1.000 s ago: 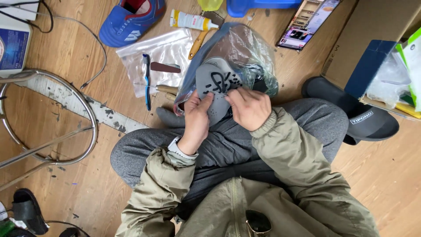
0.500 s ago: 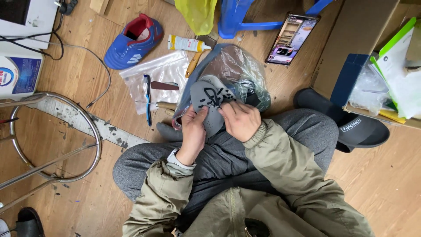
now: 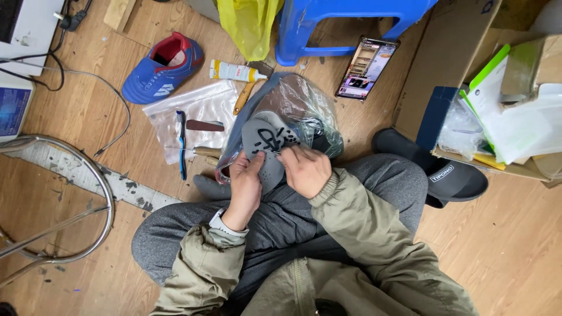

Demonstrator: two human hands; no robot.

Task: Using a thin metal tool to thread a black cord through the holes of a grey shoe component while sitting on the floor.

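Grey shoe sole (image 3: 260, 146) up on the lap, long axis running away from the body. Left hand (image 3: 244, 187) clamped on the near end; right hand (image 3: 305, 169) pinching a thin tool at mid-sole, inside clear plastic bag (image 3: 298, 108).

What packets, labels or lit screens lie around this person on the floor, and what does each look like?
Phone: on the floor by the blue stool, slim, lit colourful screen.
Tube: above the clear bag, white with yellow label.
Cardboard box: right, brown, open.
Green-edged packet: inside the box, white.
Plastic bag: on the lap, clear, around the grey sole.
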